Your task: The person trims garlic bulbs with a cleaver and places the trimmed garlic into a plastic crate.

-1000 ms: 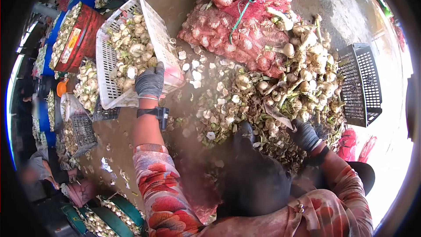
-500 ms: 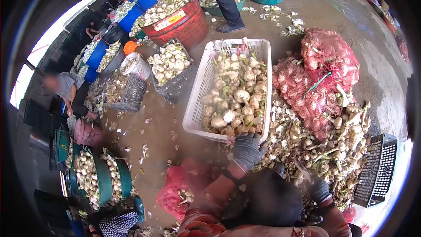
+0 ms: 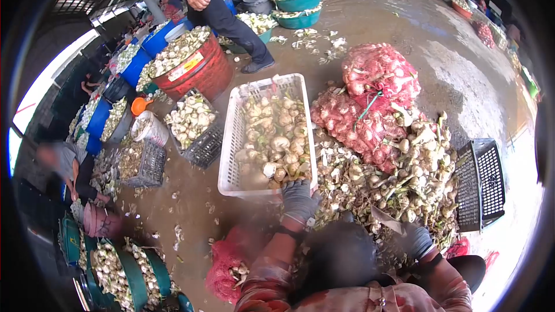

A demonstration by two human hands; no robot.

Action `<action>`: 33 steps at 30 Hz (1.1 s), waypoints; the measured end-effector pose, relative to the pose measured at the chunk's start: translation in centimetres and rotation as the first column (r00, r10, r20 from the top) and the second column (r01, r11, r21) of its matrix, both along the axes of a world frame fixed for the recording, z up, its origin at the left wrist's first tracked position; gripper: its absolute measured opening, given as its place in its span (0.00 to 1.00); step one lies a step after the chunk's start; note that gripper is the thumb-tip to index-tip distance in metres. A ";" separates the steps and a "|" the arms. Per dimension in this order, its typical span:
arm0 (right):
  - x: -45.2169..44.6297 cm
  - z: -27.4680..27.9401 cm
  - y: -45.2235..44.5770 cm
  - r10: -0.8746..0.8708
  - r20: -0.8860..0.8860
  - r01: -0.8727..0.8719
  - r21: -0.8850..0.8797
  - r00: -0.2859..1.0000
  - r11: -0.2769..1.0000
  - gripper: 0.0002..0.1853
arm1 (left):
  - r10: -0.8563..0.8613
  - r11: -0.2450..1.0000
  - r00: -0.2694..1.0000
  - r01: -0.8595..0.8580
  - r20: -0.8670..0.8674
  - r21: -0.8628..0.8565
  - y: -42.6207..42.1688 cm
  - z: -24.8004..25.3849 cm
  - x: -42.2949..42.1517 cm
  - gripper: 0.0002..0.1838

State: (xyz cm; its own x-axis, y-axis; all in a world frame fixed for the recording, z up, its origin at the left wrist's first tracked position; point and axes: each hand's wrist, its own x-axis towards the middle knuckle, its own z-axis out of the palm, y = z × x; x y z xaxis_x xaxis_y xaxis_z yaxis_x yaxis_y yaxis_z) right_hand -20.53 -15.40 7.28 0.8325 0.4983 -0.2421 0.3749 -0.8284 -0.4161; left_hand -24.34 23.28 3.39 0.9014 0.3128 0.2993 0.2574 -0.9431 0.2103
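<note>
My left hand point(image 3: 299, 201), in a grey glove, is at the near right corner of a white plastic crate point(image 3: 226, 164), its fingers closed over the rim. Garlic bulbs point(image 3: 281, 143) fill much of the crate, some with green stem bits. Lower right, my gloved right hand point(image 3: 418, 240) is closed around a knife, mostly hiding the handle. The knife's broad blade point(image 3: 386, 219) points up and left over a heap of garlic with stems point(image 3: 417, 188). My dark-covered knee point(image 3: 338, 260) lies between my arms.
Red mesh sacks of garlic point(image 3: 381, 72) stand behind the heap, a black crate point(image 3: 481, 185) to its right. A pink mesh bag point(image 3: 222, 271) lies near my left arm. Beyond are a red drum point(image 3: 202, 78), a dark crate of garlic point(image 3: 205, 141) and a standing person point(image 3: 231, 23).
The view has swung, so the crate, sacks and drum sit further left in the picture. More of the standing person shows. Both my hands keep their places at the crate and the heap.
</note>
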 end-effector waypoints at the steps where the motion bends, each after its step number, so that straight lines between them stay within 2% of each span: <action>1: 0.0 -0.1 -0.1 0.025 -0.015 -0.026 -0.055 1.000 0.998 0.16 | -0.002 1.000 1.000 0.002 -0.028 0.006 0.0 0.1 -0.1 0.22; 2: -0.3 0.4 -0.5 0.018 -0.011 -0.019 -0.062 1.000 0.998 0.17 | 0.019 0.999 0.997 -0.020 -0.068 -0.026 0.0 -0.1 0.0 0.24; 4: -0.6 1.7 -0.5 0.050 -0.036 -0.052 -0.060 0.998 0.997 0.17 | 0.004 1.000 1.000 -0.003 -0.029 0.013 0.0 0.0 0.0 0.18; 5: -0.6 1.4 -0.7 0.032 -0.083 -0.039 -0.080 0.996 0.996 0.17 | -0.008 1.000 1.000 0.008 -0.030 0.015 0.1 -0.2 0.2 0.18; 7: -0.6 -0.5 -1.1 0.026 -0.078 -0.029 -0.034 0.997 0.999 0.17 | 0.020 0.998 0.981 -0.030 -0.194 -0.047 0.5 -1.0 0.4 0.29; 9: -0.5 -2.9 -1.5 0.040 -0.088 -0.031 0.099 0.995 0.995 0.18 | 0.016 0.999 0.980 -0.026 -0.200 -0.047 0.4 -0.9 0.2 0.30; 14: 0.0 -2.3 -0.5 0.076 -0.096 -0.072 0.038 0.992 0.997 0.18 | 0.066 0.997 0.975 -0.073 -0.211 -0.025 0.0 -0.9 0.1 0.31; 18: 0.4 -1.6 0.1 0.106 -0.092 -0.106 -0.002 0.990 0.994 0.18 | 0.017 0.999 0.974 -0.025 -0.227 -0.031 0.2 -0.6 0.4 0.30; 21: 0.6 -1.8 0.1 0.114 -0.100 -0.119 -0.046 0.988 0.992 0.18 | 0.046 0.999 0.967 -0.049 -0.252 -0.005 -0.4 0.4 0.2 0.28; 24: 0.5 -2.5 -0.2 0.130 -0.087 -0.130 0.014 0.988 0.991 0.18 | 0.071 0.997 0.959 -0.073 -0.275 0.001 -0.4 0.4 0.3 0.27; 27: 0.1 -2.9 -0.5 0.108 -0.063 -0.105 0.055 0.992 0.993 0.16 | 0.058 0.998 0.939 -0.065 -0.340 -0.010 -0.3 0.6 0.5 0.31; 28: 0.2 -3.0 -0.3 0.100 -0.050 -0.096 0.079 0.994 0.992 0.16 | 0.082 0.996 0.936 -0.089 -0.343 -0.006 -0.2 0.3 0.6 0.31; 30: 0.1 -2.5 -0.1 0.112 -0.059 -0.110 0.036 0.992 0.993 0.16 | 0.034 0.996 0.982 -0.017 -0.186 0.090 0.1 -0.5 0.4 0.25; 33: -0.1 -3.0 -0.4 0.123 -0.037 -0.121 0.056 0.992 0.991 0.18 | 0.045 0.994 0.978 -0.024 -0.202 0.106 0.2 -0.6 0.4 0.25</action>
